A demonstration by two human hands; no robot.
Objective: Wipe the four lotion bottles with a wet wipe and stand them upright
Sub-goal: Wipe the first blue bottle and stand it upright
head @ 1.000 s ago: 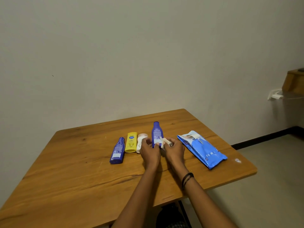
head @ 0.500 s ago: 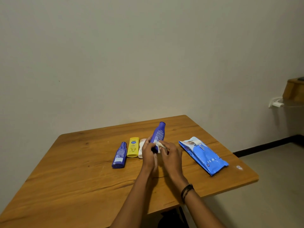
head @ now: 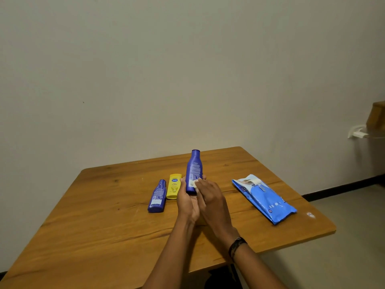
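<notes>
the left hand (head: pixel 187 200) has its fingers wrapped around the lower part of a tall blue bottle (head: pixel 194 171), holding it nearly upright, cap up, above the wooden worktop (head: pixel 104 226). the right hand (head: pixel 210 197) presses a small white wipe (head: pixel 193 183) against the bottle's lower label, fingers closed on the wipe. left of the hands, a yellow bottle (head: pixel 174 186) and a smaller blue bottle (head: pixel 157 196) lie flat, side by side. a fourth bottle cannot be made out. a blue wipe pack (head: pixel 264 198) lies well to the right. a dark band (head: pixel 236 245) circles the right wrist.
</notes>
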